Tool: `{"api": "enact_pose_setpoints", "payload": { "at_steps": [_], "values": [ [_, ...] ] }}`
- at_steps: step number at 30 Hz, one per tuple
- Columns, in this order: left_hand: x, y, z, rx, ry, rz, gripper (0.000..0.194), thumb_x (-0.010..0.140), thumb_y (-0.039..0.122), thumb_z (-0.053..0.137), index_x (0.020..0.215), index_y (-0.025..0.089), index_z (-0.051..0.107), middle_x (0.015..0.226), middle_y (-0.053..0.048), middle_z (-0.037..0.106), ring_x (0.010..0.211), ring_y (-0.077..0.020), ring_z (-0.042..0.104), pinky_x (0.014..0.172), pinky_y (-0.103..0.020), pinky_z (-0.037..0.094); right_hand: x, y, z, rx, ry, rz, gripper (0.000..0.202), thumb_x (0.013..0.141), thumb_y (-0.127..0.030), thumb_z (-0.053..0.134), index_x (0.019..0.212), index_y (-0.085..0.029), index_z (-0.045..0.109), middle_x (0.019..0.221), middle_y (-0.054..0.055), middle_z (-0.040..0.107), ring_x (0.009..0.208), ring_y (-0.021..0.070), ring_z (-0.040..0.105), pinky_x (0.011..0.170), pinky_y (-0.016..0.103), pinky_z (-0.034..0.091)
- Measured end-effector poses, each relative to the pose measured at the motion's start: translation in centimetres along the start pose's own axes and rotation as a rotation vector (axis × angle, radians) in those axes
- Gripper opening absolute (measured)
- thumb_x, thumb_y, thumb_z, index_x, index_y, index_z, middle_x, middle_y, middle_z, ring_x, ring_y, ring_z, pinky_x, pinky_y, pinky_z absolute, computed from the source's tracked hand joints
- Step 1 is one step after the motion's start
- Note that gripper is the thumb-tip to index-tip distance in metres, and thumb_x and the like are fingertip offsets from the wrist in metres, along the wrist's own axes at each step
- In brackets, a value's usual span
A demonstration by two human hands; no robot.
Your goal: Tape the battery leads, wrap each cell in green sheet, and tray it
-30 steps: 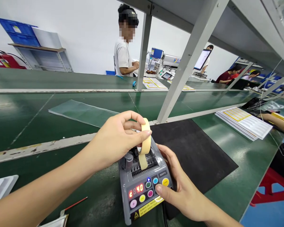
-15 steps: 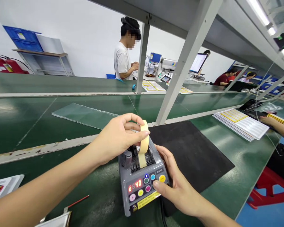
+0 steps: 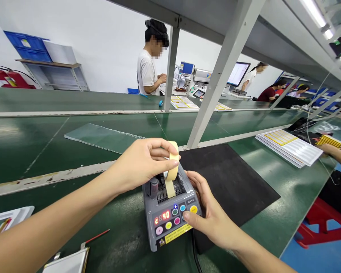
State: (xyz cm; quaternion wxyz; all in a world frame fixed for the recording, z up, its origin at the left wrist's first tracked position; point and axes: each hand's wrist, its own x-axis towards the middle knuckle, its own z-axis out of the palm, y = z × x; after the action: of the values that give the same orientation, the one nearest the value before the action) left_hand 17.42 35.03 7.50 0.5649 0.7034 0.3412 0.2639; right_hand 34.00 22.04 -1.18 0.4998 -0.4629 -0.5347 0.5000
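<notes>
A grey electric tape dispenser (image 3: pixel 170 212) with a lit red display and coloured buttons stands on the green workbench (image 3: pixel 125 231). My left hand (image 3: pixel 150 161) pinches a roll of cream masking tape (image 3: pixel 174 161) above the dispenser's top. A strip of the tape runs down from the roll into the dispenser's opening. My right hand (image 3: pixel 206 206) grips the dispenser's right side, its thumb on the front panel by the buttons and its fingers curled round the far side, partly hidden.
A black mat (image 3: pixel 230 182) lies right of the dispenser. White sheets with yellow labels (image 3: pixel 290 146) are stacked farther right, near a co-worker's arm (image 3: pixel 333 151). A clear plastic sheet (image 3: pixel 102 136) lies behind. A flat silver pack with a red wire (image 3: pixel 69 261) sits front left. A slanted post (image 3: pixel 213 87) rises behind.
My hands keep their hold on the tape roll and dispenser, with only a slight shift in view. A person in white has come into sight behind the monitor.
</notes>
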Motion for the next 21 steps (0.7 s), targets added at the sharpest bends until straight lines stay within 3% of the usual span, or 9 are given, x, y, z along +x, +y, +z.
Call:
{"api": "enact_pose_setpoints", "payload": {
  "at_steps": [7, 12, 15, 18, 21],
  "values": [
    [-0.4, 0.3, 0.0, 0.027, -0.043, -0.011, 0.014, 0.069, 0.029, 0.075, 0.076, 0.020, 0.067, 0.079, 0.001, 0.075, 0.077, -0.0143, 0.069, 0.068, -0.019, 0.052, 0.0, 0.3, -0.5, 0.001, -0.055, -0.010, 0.071, 0.082, -0.027, 0.065, 0.138, -0.035, 0.023, 0.141, 0.003, 0.034, 0.122, 0.0212, 0.042, 0.104, 0.038, 0.038],
    [-0.1, 0.3, -0.3, -0.056, -0.037, -0.033, 0.027, 0.068, 0.031, 0.077, 0.091, 0.022, 0.066, 0.089, 0.001, 0.073, 0.084, -0.0132, 0.067, 0.072, -0.019, 0.052, 0.2, 0.0, -1.0, -0.012, -0.096, 0.005, 0.068, 0.082, -0.032, 0.065, 0.137, -0.037, 0.025, 0.140, 0.003, 0.036, 0.120, 0.0218, 0.046, 0.103, 0.039, 0.039],
    [0.1, 0.2, -0.2, -0.105, -0.015, -0.035, 0.032, 0.067, 0.027, 0.077, 0.095, 0.021, 0.063, 0.087, 0.000, 0.073, 0.084, -0.0138, 0.067, 0.074, -0.021, 0.052, 0.2, 0.0, -1.1, -0.056, -0.087, 0.010, 0.068, 0.082, -0.031, 0.065, 0.137, -0.037, 0.025, 0.141, 0.002, 0.035, 0.124, 0.0223, 0.044, 0.108, 0.041, 0.033],
    [0.0, 0.3, 0.0, -0.005, 0.037, 0.018, 0.029, 0.068, 0.027, 0.075, 0.094, 0.020, 0.063, 0.086, -0.001, 0.072, 0.083, -0.0160, 0.067, 0.073, -0.024, 0.052, 0.0, 0.3, -1.1, -0.071, -0.076, -0.001, 0.069, 0.082, -0.031, 0.065, 0.137, -0.037, 0.024, 0.144, 0.002, 0.032, 0.128, 0.0234, 0.039, 0.110, 0.042, 0.029],
    [-0.1, 0.6, 0.1, 0.199, 0.060, 0.040, 0.021, 0.071, 0.032, 0.071, 0.088, 0.021, 0.065, 0.079, 0.000, 0.071, 0.075, -0.0161, 0.067, 0.064, -0.023, 0.050, -0.1, 0.5, -1.1, -0.051, -0.078, 0.008, 0.069, 0.082, -0.031, 0.065, 0.138, -0.036, 0.024, 0.144, 0.003, 0.030, 0.126, 0.0234, 0.041, 0.107, 0.042, 0.035]
  ]
}}
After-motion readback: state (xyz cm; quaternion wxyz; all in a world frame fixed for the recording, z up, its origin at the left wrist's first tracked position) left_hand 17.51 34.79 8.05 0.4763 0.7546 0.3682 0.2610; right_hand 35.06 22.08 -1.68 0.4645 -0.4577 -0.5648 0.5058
